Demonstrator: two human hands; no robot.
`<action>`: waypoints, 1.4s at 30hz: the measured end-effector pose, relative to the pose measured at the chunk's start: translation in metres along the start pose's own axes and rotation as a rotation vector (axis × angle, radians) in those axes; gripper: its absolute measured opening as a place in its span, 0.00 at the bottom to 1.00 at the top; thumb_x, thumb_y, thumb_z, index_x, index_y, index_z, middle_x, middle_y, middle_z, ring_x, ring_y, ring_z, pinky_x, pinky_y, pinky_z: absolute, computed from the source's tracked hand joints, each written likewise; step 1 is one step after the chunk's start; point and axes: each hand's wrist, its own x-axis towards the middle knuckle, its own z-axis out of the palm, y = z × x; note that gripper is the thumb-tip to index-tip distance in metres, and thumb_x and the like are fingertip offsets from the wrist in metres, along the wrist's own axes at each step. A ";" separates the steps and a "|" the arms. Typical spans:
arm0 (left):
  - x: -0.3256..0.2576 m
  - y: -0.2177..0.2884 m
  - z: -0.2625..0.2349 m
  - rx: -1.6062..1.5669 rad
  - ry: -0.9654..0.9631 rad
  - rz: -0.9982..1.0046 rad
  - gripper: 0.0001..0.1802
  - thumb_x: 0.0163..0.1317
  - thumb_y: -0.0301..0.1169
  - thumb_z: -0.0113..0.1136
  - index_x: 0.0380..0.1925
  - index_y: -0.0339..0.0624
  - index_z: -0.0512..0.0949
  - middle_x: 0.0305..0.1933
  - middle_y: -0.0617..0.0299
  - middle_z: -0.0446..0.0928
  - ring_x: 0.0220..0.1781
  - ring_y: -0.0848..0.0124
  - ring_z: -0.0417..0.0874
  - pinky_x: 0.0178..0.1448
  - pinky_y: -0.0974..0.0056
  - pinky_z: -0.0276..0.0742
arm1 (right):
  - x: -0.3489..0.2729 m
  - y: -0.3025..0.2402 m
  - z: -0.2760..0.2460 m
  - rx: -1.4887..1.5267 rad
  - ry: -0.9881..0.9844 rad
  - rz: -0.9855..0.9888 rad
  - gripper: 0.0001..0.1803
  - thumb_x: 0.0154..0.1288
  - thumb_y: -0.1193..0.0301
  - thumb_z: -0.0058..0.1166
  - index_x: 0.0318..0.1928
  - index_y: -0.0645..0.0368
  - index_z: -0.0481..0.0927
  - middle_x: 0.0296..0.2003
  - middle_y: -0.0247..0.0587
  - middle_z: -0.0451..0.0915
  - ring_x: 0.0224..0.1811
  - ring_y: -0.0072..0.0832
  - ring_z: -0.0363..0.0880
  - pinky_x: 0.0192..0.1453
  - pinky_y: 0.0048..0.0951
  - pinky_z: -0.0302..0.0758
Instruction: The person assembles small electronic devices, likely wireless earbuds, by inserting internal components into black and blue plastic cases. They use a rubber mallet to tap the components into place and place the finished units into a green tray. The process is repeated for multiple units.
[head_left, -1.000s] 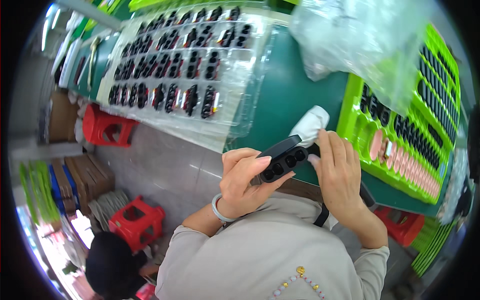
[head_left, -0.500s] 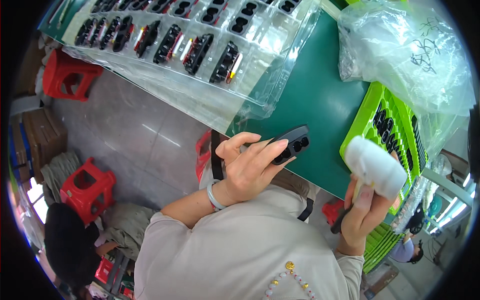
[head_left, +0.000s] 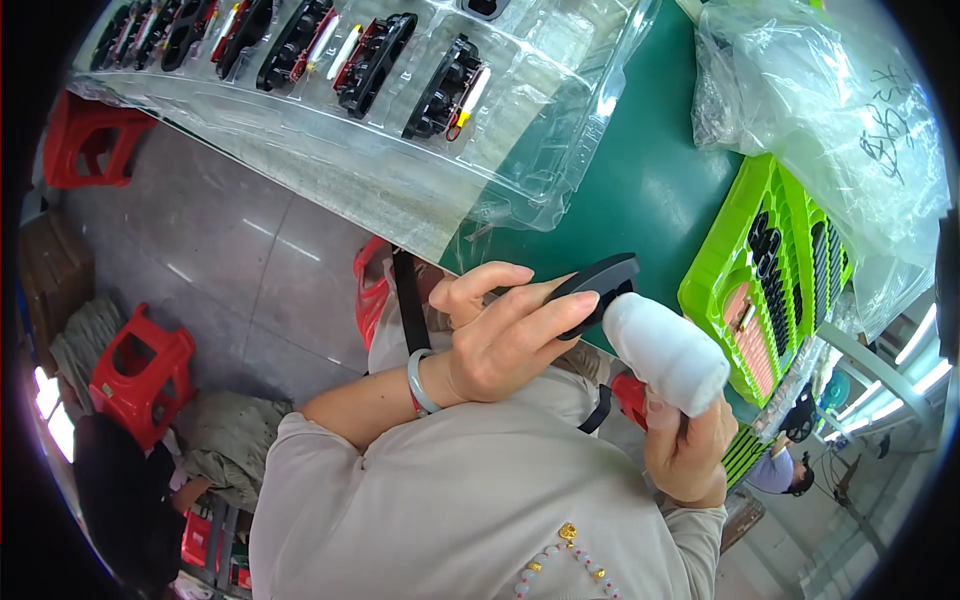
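Note:
My left hand [head_left: 500,330] grips a dark oval plastic housing [head_left: 598,285] between thumb and fingers, tilted above the table's near edge. In my right hand [head_left: 690,450] is a mallet with a white wrapped head [head_left: 667,355]; its handle is mostly hidden by my fingers. The mallet's head overlaps the right end of the housing in the view, and whether they touch I cannot tell. At the upper left, a clear plastic tray [head_left: 520,150] holds several black parts [head_left: 440,90] with red wires and white-and-yellow pieces.
A lime-green bin [head_left: 705,270] with black parts stands right on the green table [head_left: 650,170]. A large clear plastic bag [head_left: 800,90] lies beyond it. Red stools [head_left: 145,375] stand on the floor at left; another person [head_left: 775,470] is far right.
My right hand has brought the mallet left, up to the housing. The left hand still holds the housing, now tilted differently. The view has shifted slightly.

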 end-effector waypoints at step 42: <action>0.001 -0.005 -0.003 0.005 -0.084 0.047 0.32 0.33 0.30 0.76 0.42 0.53 0.71 0.40 0.67 0.80 0.44 0.69 0.70 0.51 0.68 0.61 | 0.000 0.000 -0.003 0.125 -0.058 0.147 0.12 0.60 0.76 0.47 0.41 0.70 0.77 0.35 0.54 0.80 0.32 0.43 0.80 0.38 0.34 0.74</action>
